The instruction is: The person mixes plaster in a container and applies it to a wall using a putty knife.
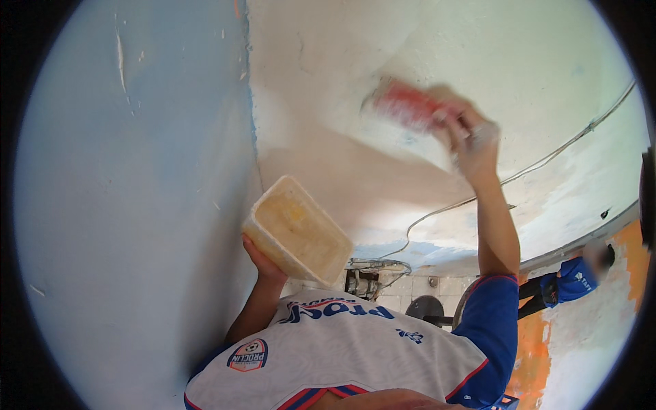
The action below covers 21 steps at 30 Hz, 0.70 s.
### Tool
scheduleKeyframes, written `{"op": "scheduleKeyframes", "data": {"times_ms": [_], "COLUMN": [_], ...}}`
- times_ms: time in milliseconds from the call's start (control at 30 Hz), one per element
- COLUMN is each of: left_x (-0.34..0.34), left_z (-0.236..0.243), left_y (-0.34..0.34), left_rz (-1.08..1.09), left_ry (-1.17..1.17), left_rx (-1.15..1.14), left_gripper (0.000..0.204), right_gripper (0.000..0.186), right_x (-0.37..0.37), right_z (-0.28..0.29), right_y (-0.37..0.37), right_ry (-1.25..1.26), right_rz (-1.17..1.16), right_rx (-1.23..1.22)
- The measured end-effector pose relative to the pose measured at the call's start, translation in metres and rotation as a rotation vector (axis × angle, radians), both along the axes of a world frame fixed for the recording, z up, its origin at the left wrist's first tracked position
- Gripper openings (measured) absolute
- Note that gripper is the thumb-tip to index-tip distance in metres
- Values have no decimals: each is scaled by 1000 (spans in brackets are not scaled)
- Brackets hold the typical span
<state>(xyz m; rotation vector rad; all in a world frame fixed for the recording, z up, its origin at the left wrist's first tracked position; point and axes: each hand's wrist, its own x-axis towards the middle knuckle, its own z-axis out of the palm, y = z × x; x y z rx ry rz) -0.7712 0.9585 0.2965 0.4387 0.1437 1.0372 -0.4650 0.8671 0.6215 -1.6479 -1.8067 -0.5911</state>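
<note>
My left hand (263, 261) grips the side of a pale yellowish rectangular plastic tub (272, 242), tilted in front of my chest. A thin whitish-yellow residue coats its inside. Raised up to the right, my right hand (473, 140) is closed round a red flat hand tool (410, 105) smeared with white. Motion blurs the tool, so its exact kind and whether its left edge touches the wall cannot be made out. White smears cover the fingers and back of that hand. Behind it is the whitish wall (342, 89), patchy and partly in shadow.
A light blue wall (123, 171) meets the whitish one at a corner on the left. A loose cable (547, 158) runs along the whitish wall, down to pipes and fittings (362, 280) near the tiles. A person in blue (574, 279) stands at the right by an orange-patched wall (533, 362).
</note>
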Motion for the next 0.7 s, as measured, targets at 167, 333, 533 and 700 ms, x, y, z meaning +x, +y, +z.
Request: {"op": "scheduleKeyframes", "data": {"times_ms": [167,333,533,700], "left_x": [-6,-4,-6,-3], "left_z": [-14,-11,-11,-10], "left_y": [-1,-1,0,4], "left_rz": [10,-16,-60,-55], "left_ry": [-16,-33,-72,-111], "left_rx": [-97,-30,-67,-82], "left_gripper": [97,96,96,96], "right_gripper": [17,15,17,17], "right_x": [-8,-16,-4,-20], "right_z": [42,-25,65,-7], "right_y": [-8,-7,0,-12], "right_ry": [408,149,515,78], "right_rz": [94,-23,180,-1], "right_rx": [572,-136,560,15]}}
